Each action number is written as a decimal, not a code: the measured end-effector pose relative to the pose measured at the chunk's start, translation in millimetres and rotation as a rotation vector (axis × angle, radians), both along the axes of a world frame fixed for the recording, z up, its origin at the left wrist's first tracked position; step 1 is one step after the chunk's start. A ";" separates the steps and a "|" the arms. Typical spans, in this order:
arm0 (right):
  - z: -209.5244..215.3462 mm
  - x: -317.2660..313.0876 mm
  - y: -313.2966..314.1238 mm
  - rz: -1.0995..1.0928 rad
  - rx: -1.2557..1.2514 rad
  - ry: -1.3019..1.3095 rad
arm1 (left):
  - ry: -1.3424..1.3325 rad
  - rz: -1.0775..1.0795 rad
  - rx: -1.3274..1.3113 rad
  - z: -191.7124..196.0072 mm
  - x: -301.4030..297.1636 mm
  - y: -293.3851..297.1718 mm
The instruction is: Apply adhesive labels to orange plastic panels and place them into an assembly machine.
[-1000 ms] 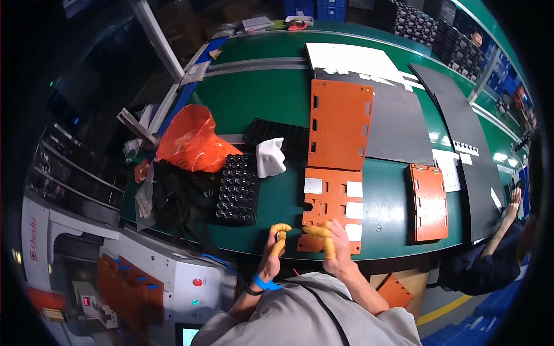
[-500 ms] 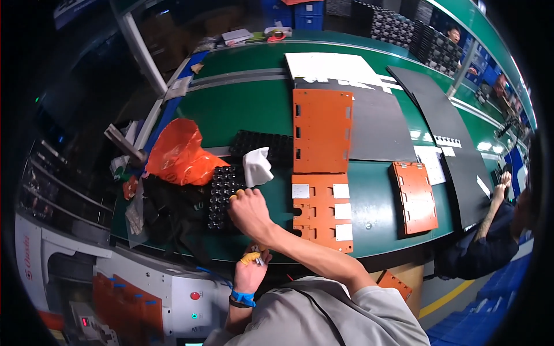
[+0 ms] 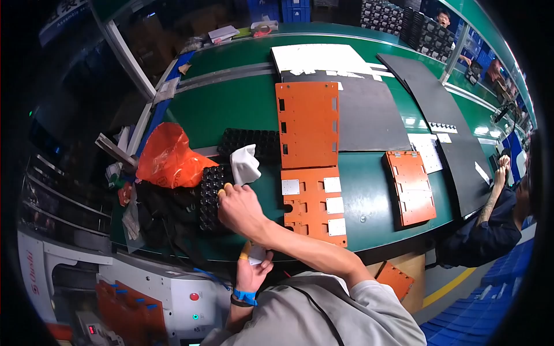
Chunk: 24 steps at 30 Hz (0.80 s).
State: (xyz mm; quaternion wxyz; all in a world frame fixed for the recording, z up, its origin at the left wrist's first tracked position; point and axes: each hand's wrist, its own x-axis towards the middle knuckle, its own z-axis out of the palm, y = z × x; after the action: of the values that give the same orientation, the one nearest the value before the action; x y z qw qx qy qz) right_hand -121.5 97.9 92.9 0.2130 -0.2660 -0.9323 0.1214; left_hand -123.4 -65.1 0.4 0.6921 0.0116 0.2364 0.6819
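Note:
My right hand, with yellow finger covers, reaches across to the right edge of a black tray with rows of round cells. Its fingers are curled together, and what they pinch, if anything, is hidden. Lower down, close to my body, my left hand wears a blue wristband and holds a small pale plate between thumb and fingers. A crumpled white cloth lies just beyond my right hand. To the right, an orange fixture board carries several white plates; an orange panel adjoins its far edge.
An orange plastic bag lies left of the tray, with another black tray behind. Another orange fixture stands on the green table. Dark boards lie farther back. A co-worker sits at the right.
My left hand has turned, so the pale plate shows more clearly. My right hand stays by the tray, its fingers still curled. The whole view has shifted slightly.

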 end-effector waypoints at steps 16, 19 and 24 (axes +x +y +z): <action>-7.2 184.4 -5.3 0.015 -0.823 0.675 | 0.104 -0.041 0.090 37.4 30.0 58.6; -13.3 190.1 -9.1 -0.038 -0.866 0.706 | 0.222 -0.063 0.130 37.7 32.7 61.3; -19.0 193.7 -12.2 -0.057 -0.991 0.724 | 0.300 -0.066 0.091 34.9 31.8 59.3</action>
State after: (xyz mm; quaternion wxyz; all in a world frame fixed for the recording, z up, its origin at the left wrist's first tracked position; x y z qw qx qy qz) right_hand 72.1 85.7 74.0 0.3703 -0.3002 -0.6259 0.6172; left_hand -91.6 -5.7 35.3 0.6699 0.1526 0.3053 0.6594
